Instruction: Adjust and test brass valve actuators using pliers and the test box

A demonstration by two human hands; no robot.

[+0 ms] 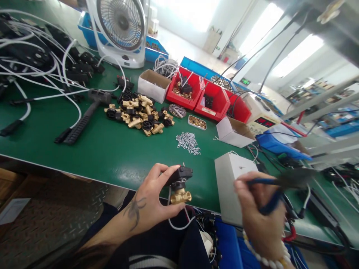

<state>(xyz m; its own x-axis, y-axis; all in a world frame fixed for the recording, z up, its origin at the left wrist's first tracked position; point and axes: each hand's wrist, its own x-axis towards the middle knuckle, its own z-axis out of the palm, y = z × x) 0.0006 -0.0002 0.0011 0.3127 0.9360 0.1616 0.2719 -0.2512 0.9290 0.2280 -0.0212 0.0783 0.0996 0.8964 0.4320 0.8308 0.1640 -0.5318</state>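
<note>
The left hand [153, 196], thumb below and fingers above, pinches a brass valve [179, 185], roughly upright at lower centre. Rightward, the right hand [259, 213] curls round blue-handled pliers [294, 178], their blurred head pointing right, away from the valve.

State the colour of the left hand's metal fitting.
Gold: the metal fitting shows in the head view.

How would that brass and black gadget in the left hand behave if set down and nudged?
The brass and black gadget is probably heavy for its size, given its metal lower part. That rounded body could rock or tip beneath the bulky black top. The white cable looping below looks bendy, so would likely flop.
</note>
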